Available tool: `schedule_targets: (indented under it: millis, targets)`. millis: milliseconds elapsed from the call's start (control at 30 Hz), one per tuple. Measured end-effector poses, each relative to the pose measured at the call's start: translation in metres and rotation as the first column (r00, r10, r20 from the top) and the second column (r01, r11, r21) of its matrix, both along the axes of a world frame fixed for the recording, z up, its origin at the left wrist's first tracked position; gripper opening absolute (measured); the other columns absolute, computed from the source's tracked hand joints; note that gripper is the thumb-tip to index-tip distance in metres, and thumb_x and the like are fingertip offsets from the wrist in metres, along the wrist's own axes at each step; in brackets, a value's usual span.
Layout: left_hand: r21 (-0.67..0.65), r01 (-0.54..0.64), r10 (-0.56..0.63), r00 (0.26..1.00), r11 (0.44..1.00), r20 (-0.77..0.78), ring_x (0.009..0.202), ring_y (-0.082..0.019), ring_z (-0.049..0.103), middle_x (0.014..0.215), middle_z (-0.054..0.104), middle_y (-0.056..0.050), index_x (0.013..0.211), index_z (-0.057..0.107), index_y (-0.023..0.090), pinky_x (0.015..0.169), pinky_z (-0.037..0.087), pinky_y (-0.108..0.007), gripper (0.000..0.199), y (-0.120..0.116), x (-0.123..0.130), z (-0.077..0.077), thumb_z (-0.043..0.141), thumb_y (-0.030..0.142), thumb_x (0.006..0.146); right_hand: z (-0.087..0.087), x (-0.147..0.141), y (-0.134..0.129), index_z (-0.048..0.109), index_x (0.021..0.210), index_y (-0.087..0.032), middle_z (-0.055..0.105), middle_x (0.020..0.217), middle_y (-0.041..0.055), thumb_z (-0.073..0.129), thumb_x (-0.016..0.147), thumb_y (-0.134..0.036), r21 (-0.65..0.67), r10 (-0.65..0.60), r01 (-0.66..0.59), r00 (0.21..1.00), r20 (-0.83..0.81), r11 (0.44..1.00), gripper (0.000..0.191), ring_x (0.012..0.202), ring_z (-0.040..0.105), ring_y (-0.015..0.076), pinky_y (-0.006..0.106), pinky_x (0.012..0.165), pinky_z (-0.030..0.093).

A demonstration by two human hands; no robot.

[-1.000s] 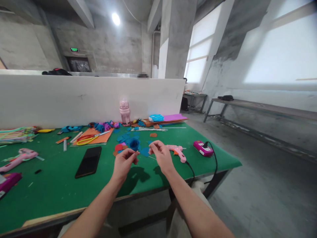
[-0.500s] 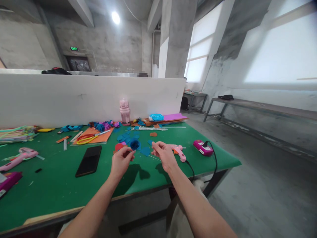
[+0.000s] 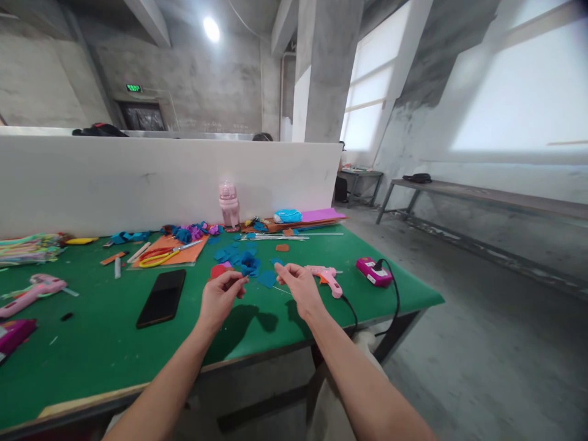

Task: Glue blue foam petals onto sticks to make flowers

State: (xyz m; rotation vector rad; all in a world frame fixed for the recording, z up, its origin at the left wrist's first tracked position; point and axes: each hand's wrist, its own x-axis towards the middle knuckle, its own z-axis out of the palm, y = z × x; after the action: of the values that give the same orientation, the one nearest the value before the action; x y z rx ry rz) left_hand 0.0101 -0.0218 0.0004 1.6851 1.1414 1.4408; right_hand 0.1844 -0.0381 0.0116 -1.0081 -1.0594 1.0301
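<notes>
My left hand (image 3: 223,295) is closed in a pinch at the base of a blue flower (image 3: 249,264) of rolled petals, held above the table. Its stem is hidden or too thin to make out. Between the thumb and fingertips of my right hand (image 3: 297,285) is a blue petal (image 3: 276,261), a short way right of the flower. A loose blue petal (image 3: 267,280) lies on the green table between both hands. More cut blue petals (image 3: 227,253) are scattered behind the flower, beside a red piece (image 3: 217,270).
A pink glue gun (image 3: 327,278) lies right of my right hand, its cord near a magenta power box (image 3: 373,272). To the left are a black phone (image 3: 162,298) and yellow-handled scissors (image 3: 160,258). A pink bottle (image 3: 229,207) stands by the white partition (image 3: 184,177).
The blue flower has turned in my left hand, from its open centre facing me to a more sideways view. My right hand stays close by with the petal. The whole view shifts slightly.
</notes>
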Motion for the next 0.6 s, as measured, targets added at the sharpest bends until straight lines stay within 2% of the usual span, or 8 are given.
schedule_targets:
  millis: [100, 200, 367, 433, 500, 600]
  targets:
    - [-0.005, -0.006, 0.006, 1.0, 1.0, 0.014, 0.045, -0.011, 0.054, 0.049, 0.059, 0.002, 0.069, 0.063, 0.016, 0.048, 0.043, -0.021, 0.013, 0.0, 0.001, -0.001, 0.063, 0.028, 0.068, 0.002, -0.001, -0.001, 0.059, 0.063, -0.018, 0.055, 0.061, -0.0037, 0.071, 0.061, -0.039, 0.006, 0.052, -0.052, 0.991, -0.124, 0.999, 0.024, 0.058, 0.047, 0.0084, 0.021, 0.059, 0.039]
    - [0.014, -0.017, 0.017, 1.0, 1.0, 0.019, 0.049, -0.013, 0.057, 0.052, 0.062, 0.001, 0.069, 0.064, 0.017, 0.052, 0.045, -0.022, 0.009, -0.001, 0.0, -0.001, 0.063, 0.026, 0.066, 0.006, 0.0, -0.005, 0.059, 0.061, -0.017, 0.055, 0.06, -0.0024, 0.069, 0.063, -0.042, -0.038, 0.134, -0.145, 0.97, -0.205, 0.989, 0.027, 0.054, 0.047, 0.008, 0.022, 0.058, 0.041]
    - [0.094, -0.028, 0.035, 0.996, 0.995, -0.076, 0.054, -0.014, 0.058, 0.057, 0.065, 0.0, 0.069, 0.068, 0.02, 0.055, 0.045, -0.023, 0.008, -0.003, -0.004, -0.004, 0.062, 0.025, 0.066, 0.014, -0.001, -0.015, 0.068, 0.084, -0.02, 0.064, 0.083, 0.0023, 0.061, 0.072, -0.044, 0.033, 0.254, -0.252, 0.964, -0.077, 0.967, 0.028, 0.065, 0.053, 0.0098, 0.023, 0.065, 0.044]
    - [0.129, -0.034, 0.049, 0.992, 0.991, -0.114, 0.056, -0.014, 0.058, 0.06, 0.066, 0.0, 0.073, 0.069, 0.021, 0.056, 0.045, -0.023, 0.01, -0.002, -0.005, -0.005, 0.062, 0.025, 0.066, 0.016, -0.001, -0.017, 0.069, 0.082, -0.019, 0.065, 0.083, 0.0031, 0.057, 0.075, -0.046, 0.044, 0.23, -0.229, 0.973, -0.017, 0.972, 0.03, 0.067, 0.054, 0.0114, 0.024, 0.067, 0.044]
    - [0.129, -0.03, 0.045, 0.992, 0.991, -0.118, 0.059, -0.015, 0.058, 0.061, 0.066, -0.001, 0.073, 0.069, 0.02, 0.058, 0.045, -0.023, 0.011, -0.002, -0.005, -0.006, 0.062, 0.024, 0.065, 0.017, 0.0, -0.017, 0.067, 0.074, -0.018, 0.064, 0.074, 0.0026, 0.059, 0.074, -0.044, 0.066, 0.133, -0.134, 0.991, 0.018, 0.989, 0.027, 0.067, 0.054, 0.0126, 0.025, 0.066, 0.044]
    - [0.075, 0.048, -0.041, 0.994, 0.996, -0.097, 0.061, -0.017, 0.059, 0.063, 0.066, -0.002, 0.071, 0.068, 0.018, 0.063, 0.047, -0.026, 0.011, -0.002, -0.004, -0.006, 0.061, 0.024, 0.067, 0.017, 0.005, -0.015, 0.062, 0.069, -0.018, 0.058, 0.066, -0.0002, 0.066, 0.068, -0.036, 0.129, -0.009, 0.006, 1.0, 0.022, 0.992, 0.018, 0.064, 0.052, 0.0118, 0.024, 0.062, 0.042]
